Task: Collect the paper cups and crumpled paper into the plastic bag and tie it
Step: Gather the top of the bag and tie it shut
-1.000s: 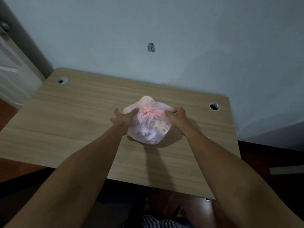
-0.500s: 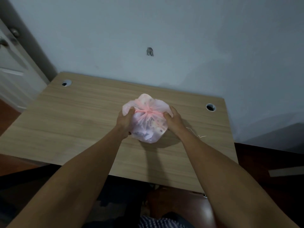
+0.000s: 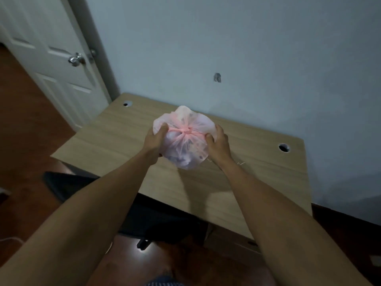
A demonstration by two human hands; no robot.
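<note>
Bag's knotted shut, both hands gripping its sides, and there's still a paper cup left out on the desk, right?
Not quite: the head view shows no paper cup left on the desk; only a few thin shreds lie by the right wrist. The rest holds: the bag is knotted shut, with the left hand and right hand gripping its sides.

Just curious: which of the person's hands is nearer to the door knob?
Left. The left hand grips the plastic bag's side that faces the door knob; the right hand holds the bag's far side, further from it.

Knotted plastic bag (image 3: 185, 145) between hands (image 3: 153, 141)
</note>
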